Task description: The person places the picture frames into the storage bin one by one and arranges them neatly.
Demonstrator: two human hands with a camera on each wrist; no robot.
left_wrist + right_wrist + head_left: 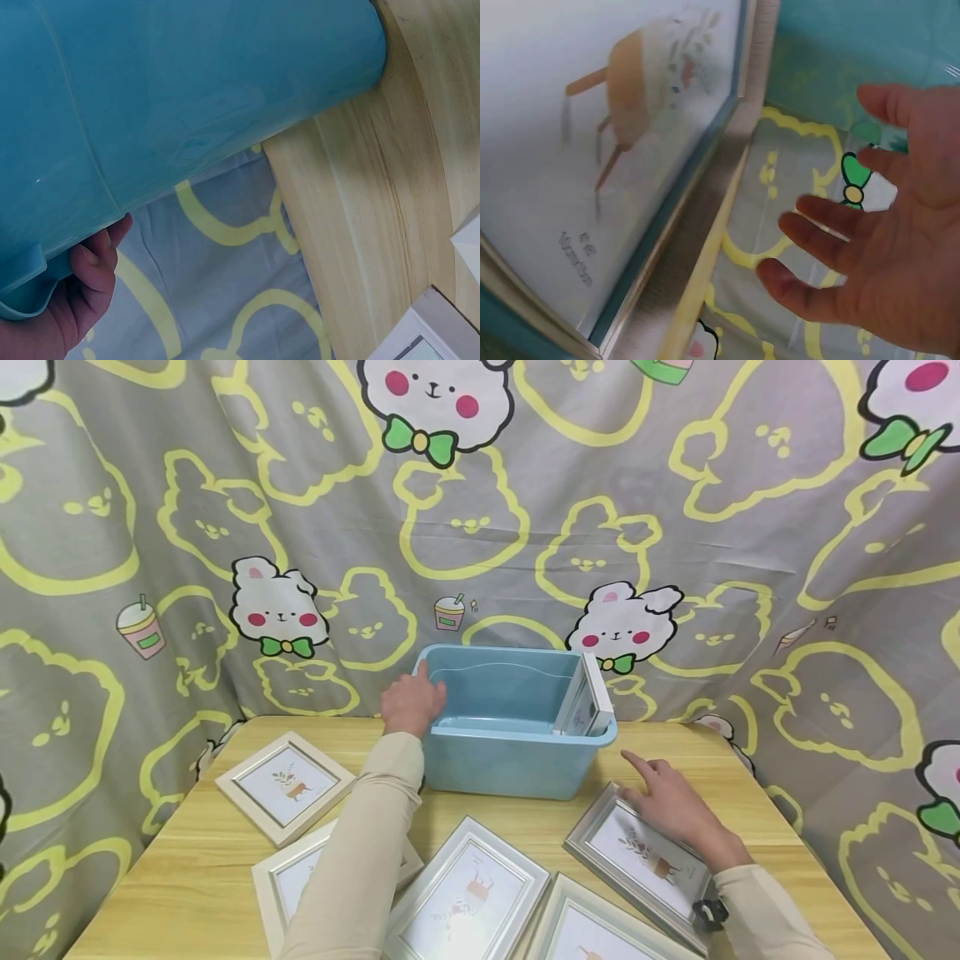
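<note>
A light blue plastic bin (502, 768) stands on the wooden table, with a white picture frame (588, 697) upright inside against its right end. My left hand (412, 700) grips the bin's left rim; in the left wrist view the fingers (97, 262) curl beneath the rim's edge. Over a silver-grey picture frame (600, 835) on the right hovers my right hand (671, 802), fingers spread and holding nothing. The right wrist view shows that open palm (900, 202) apart from the frame (645, 300), which carries a plant-pot print.
Several more frames lie on the table: a cream one (285, 785) at the left, another (273, 877) partly behind my left sleeve, a silver one (468, 893) at front centre, and a pale one (562, 893) beside it. A patterned curtain (480, 543) hangs behind the table.
</note>
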